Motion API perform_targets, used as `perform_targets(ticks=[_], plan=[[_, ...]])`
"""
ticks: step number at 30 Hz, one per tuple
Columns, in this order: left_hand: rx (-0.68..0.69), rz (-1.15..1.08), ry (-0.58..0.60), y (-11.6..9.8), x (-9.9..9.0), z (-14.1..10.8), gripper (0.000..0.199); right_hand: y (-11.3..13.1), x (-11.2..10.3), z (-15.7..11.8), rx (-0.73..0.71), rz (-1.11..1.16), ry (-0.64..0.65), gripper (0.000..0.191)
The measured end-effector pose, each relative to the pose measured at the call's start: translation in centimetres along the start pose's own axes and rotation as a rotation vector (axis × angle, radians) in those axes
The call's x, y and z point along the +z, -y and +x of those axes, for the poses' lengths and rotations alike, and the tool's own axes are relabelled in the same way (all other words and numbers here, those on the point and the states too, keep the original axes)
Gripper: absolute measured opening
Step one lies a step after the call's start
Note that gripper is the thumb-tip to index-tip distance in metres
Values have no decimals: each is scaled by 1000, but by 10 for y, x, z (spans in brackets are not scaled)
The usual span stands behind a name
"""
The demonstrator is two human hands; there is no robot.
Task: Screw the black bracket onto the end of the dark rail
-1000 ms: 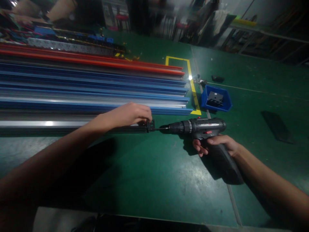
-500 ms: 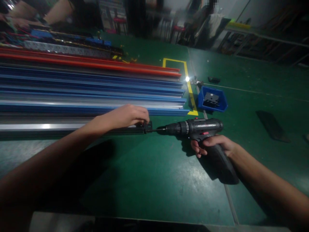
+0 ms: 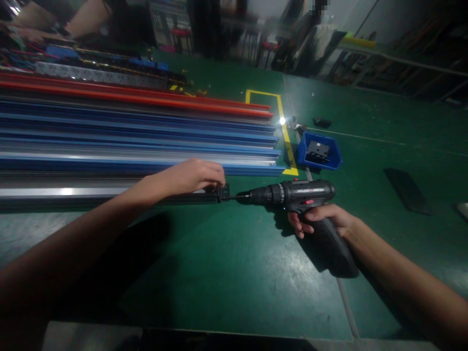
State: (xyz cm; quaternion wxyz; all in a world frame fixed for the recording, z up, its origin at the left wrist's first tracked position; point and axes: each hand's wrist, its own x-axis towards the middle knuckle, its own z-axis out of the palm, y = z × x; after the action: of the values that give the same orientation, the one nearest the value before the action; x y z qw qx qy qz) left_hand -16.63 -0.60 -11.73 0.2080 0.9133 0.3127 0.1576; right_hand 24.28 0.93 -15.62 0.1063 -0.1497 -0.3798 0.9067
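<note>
My right hand [image 3: 318, 219] is wrapped round the grip of a black cordless drill [image 3: 296, 192], which points left. The drill's thin bit reaches to a small black bracket [image 3: 223, 191] at the end of a dark and silver metal profile [image 3: 186, 197]. The fingers of my left hand [image 3: 201, 174] are closed on the bracket, and their tips are partly hidden behind it. Beside this hand lie blue profiles [image 3: 252, 170] running to the left.
Red profiles [image 3: 219, 101] lie behind the blue ones. A blue bin [image 3: 338, 158] with dark plates stands behind the drill. A dark flat object [image 3: 407, 191] lies at the right. Another person's arms [image 3: 87, 19] are at the back left, over wires and parts.
The view has shifted very slightly, so the bin and flat object appear a little further left. Both hands, the drill and the bracket keep the same places relative to each other.
</note>
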Motion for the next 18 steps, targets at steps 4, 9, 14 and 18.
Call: perform_targets(ticks=[4, 9, 14, 18], plan=[[7, -8, -6, -1, -1, 0, 23, 1, 0, 0, 9, -2, 2, 26], [-5, -14, 0, -2, -1, -1, 23, 2, 1, -1, 33, -12, 14, 31], [-7, -10, 4, -1, 0, -1, 23, 2, 2, 0, 28, -32, 18, 32], [1, -1, 1, 0, 0, -1, 23, 2, 1, 0, 18, -33, 21, 33]])
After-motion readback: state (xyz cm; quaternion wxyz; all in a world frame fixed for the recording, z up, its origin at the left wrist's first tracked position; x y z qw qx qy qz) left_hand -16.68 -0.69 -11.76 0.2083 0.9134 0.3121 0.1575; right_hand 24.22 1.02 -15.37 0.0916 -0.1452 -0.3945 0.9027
